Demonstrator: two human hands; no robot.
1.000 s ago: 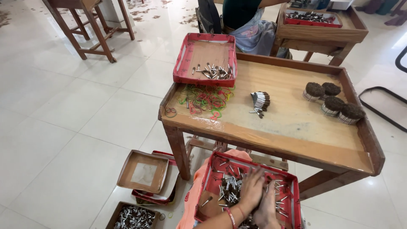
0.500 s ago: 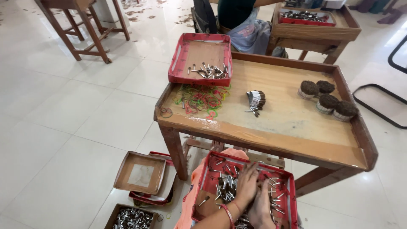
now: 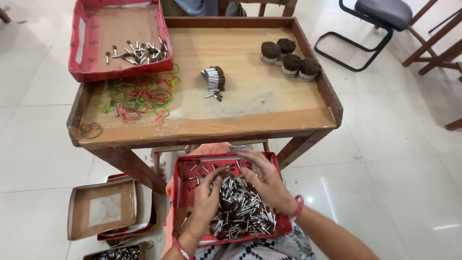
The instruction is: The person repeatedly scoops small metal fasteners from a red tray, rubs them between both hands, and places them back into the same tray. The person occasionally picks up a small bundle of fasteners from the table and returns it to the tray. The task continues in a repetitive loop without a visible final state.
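Observation:
A red box tray (image 3: 182,179) rests on my lap, heaped with several small silver sticks with dark tips (image 3: 243,212). My left hand (image 3: 206,202) lies palm down on the heap's left side, fingers curled into the sticks. My right hand (image 3: 262,180) spreads over the heap's upper right, fingers apart among the sticks. On the wooden table (image 3: 250,120) in front lie a small stacked bunch of the same sticks (image 3: 214,79) and several round bundles with dark tops (image 3: 288,58).
A second red tray (image 3: 79,48) with a few loose sticks sits on the table's far left, coloured rubber bands (image 3: 139,96) beside it. Cardboard trays (image 3: 101,209) lie on the floor at my left. A black chair (image 3: 370,19) stands at the far right.
The view has swung and closed in on the table and lap tray. My hands have spread apart over the heap, the right one reaching further up.

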